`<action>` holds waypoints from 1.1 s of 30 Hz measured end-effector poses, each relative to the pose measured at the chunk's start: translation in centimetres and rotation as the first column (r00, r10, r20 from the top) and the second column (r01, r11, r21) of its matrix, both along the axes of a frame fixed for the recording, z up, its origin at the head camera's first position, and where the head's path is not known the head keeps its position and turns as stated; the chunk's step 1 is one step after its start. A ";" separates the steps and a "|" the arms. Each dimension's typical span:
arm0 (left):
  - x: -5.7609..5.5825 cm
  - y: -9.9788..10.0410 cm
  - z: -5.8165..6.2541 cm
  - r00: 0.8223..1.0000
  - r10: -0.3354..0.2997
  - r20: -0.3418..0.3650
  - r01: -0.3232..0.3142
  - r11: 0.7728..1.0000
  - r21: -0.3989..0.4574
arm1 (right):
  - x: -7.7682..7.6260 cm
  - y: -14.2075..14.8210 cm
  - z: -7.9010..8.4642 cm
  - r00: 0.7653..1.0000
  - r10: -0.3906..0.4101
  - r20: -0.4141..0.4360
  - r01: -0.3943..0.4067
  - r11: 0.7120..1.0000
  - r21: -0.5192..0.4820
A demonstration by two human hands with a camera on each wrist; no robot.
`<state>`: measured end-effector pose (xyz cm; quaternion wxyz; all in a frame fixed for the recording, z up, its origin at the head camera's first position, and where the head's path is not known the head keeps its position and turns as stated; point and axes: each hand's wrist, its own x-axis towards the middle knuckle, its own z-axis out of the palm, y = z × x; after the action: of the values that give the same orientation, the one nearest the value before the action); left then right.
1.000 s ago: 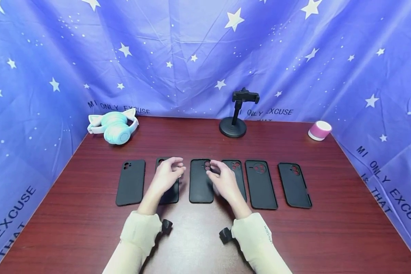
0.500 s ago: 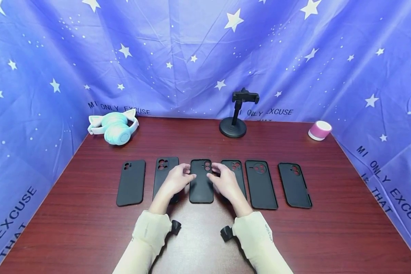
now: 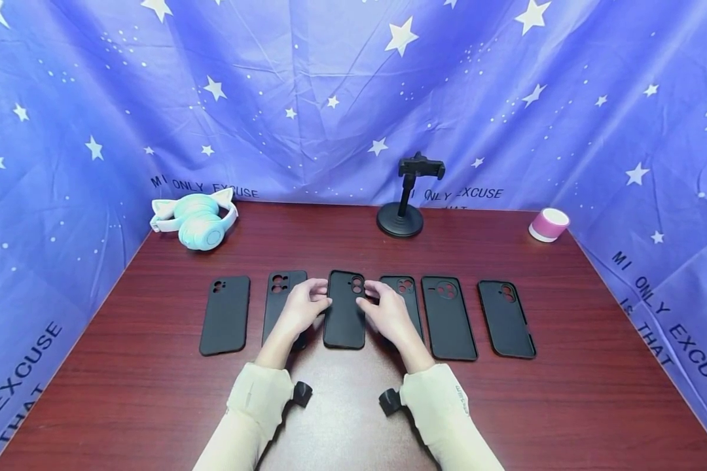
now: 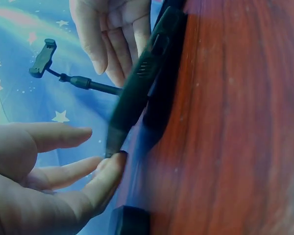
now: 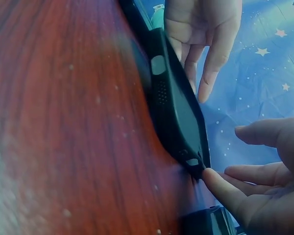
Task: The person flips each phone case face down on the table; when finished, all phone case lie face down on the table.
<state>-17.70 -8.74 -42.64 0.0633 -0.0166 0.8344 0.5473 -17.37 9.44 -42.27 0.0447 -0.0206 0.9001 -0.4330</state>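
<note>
In the head view a black phone case (image 3: 344,317) lies between my two hands, its inside facing up and its camera cutouts at the far right corner. My left hand (image 3: 297,311) touches its left edge with extended fingertips. Against the right edge rest the fingertips of my right hand (image 3: 387,309). Both wrist views show the thumbs apart from the phone case (image 4: 139,81), which appears tilted and slightly raised off the tabletop. Partly under my left arm is another case (image 3: 279,297); my right hand partly covers a case (image 3: 409,297) beside it.
More black phone cases lie in the row: one at far left (image 3: 225,317), and a round-cutout case (image 3: 450,327) and an end case (image 3: 508,320) at right. Behind stand light-blue cat-ear headphones (image 3: 200,219), a phone stand (image 3: 400,219) and a pink-and-white cylinder (image 3: 548,226).
My left hand has moved right, from over the second case to the middle case's left edge. The middle case has since shifted slightly up and left; my right hand has barely moved.
</note>
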 end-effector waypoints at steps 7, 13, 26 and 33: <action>-0.1 0.1 -0.1 0.999 0.042 -0.003 -0.042 0.996 0.073 | 0.1 -0.2 0.1 1.000 -0.005 -0.020 0.005 1.000 0.004; -0.1 0.1 -0.1 1.000 0.028 -0.011 -0.027 0.994 0.110 | 0.5 -0.6 0.3 0.998 0.036 -0.051 -0.036 0.999 -0.014; 0.0 0.4 0.4 0.997 -0.004 -0.077 0.024 0.963 0.270 | 0.7 -1.2 0.7 0.998 0.044 0.040 -0.040 0.993 -0.108; -0.1 0.5 0.4 0.997 -0.067 -0.048 0.080 0.936 0.343 | 0.8 -1.6 0.8 0.998 0.044 0.051 -0.035 0.983 -0.178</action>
<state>-17.77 -8.23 -42.28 0.0706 0.0357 0.7268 0.6823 -16.59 7.87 -41.46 0.0760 -0.0304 0.8558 -0.5108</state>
